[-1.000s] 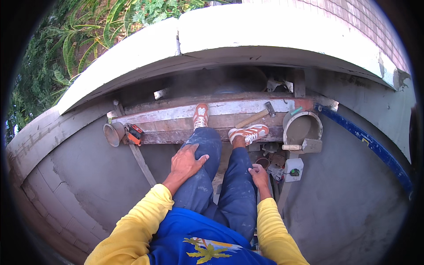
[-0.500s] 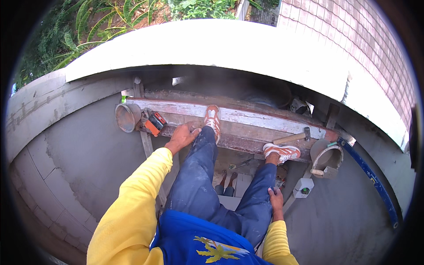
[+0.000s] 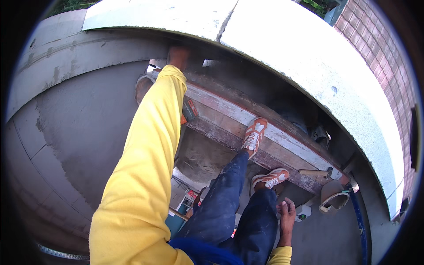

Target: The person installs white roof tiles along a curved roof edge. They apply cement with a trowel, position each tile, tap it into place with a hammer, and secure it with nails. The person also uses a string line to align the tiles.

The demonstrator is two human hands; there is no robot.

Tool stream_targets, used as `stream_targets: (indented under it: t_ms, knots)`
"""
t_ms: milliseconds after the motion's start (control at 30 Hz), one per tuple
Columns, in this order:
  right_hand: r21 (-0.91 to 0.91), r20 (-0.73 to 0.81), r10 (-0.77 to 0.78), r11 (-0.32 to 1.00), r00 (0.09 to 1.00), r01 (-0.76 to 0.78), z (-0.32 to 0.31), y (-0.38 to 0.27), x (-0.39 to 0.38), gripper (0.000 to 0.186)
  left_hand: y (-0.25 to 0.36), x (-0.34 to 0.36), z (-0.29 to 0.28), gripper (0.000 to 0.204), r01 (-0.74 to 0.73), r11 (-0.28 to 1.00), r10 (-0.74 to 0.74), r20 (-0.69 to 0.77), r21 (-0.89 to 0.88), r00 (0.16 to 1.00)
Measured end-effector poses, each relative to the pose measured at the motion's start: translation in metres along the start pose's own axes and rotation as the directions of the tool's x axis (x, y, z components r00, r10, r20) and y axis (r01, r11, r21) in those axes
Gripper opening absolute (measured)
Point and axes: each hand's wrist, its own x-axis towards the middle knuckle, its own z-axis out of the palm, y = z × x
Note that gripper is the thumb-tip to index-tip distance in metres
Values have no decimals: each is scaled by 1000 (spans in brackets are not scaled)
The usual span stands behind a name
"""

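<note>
My left hand point(image 3: 178, 56) reaches into the shaded gap under the white concrete ledge point(image 3: 291, 39), above the left end of the wooden plank platform point(image 3: 221, 108); it is blurred, its fingers hidden. Beside that arm are a round bucket point(image 3: 143, 86) and an orange-and-black tool point(image 3: 189, 110). My right hand point(image 3: 286, 208) is beside my right thigh, fingers loosely curled and apart, nothing visible in them, near a white box point(image 3: 304, 212). My feet, in orange-and-white shoes point(image 3: 254, 134), rest on the planks.
A hammer point(image 3: 316, 172) lies on the right end of the planks, beside another bucket point(image 3: 334, 198). A long blue level point(image 3: 357, 221) stands along the right wall. Grey plastered wall point(image 3: 79, 123) curves along the left. Below the planks are assorted objects and a gap.
My left hand left my thigh, moved forward over the knee, then reached up under the ledge. My right hand stays by my right leg. The view has turned toward the left.
</note>
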Motion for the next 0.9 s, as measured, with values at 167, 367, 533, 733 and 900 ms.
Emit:
stream_targets:
  t_ms: [167,367,533,733,900]
  knots:
    - [-105,43,-45,993,998,50,15,-33,20,47,-29,16,-56,35,181,-50,-511,180,-982,840]
    - [-230,129,-35,971,991,64,60,-62,77,50,25,-44,-49,31,62,-485,-368,267,-872,891]
    - [140,297,-95,989,950,55,157,-124,153,51,131,-152,-49,31,189,-554,-379,447,-811,810]
    - [467,483,-4,847,875,-254,246,-211,210,67,159,-217,-77,41,123,-702,-279,431,-701,858]
    - [756,513,-35,492,858,-432,263,-241,224,65,160,-259,-146,44,261,-886,149,298,-384,943]
